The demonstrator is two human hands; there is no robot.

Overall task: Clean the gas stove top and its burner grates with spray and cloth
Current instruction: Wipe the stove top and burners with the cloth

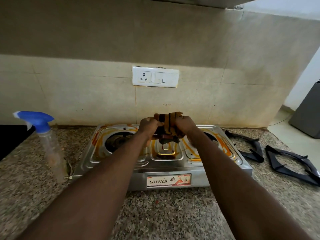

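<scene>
We've got both arms stretched out over the dull stainless-steel two-burner gas stove (pixel 110 168), and both hands are bunched on one thing: a crumpled yellow cloth with dark stripes (pixel 170 122), held up above the middle of the stove top. The left hand (pixel 149 124) is curled tight into the cloth's left end, the right hand (pixel 184 122) clamped on the other end, fists close together. That looks to us like wringing or re-folding, and a dark, soaked flap hangs from the bundle straight over the square centre tray, a sensible spot if anything drips.

The steel top is pressed into rounded ridges and it is streaked with orange residue around both burner wells, so the wiping reads as only partly done.

The two black metal burner grates (pixel 292 164) lie off to our right on the speckled granite counter (pixel 164 213), lifted clear, we'd judge, so the cloth can reach the wells. They're angular, thin-barred frames, fiddly to wipe.

On our left stands the clear plastic spray bottle with a blue trigger head (pixel 43 130), upright, apart from the stove, within easy reach for the next round.
</scene>
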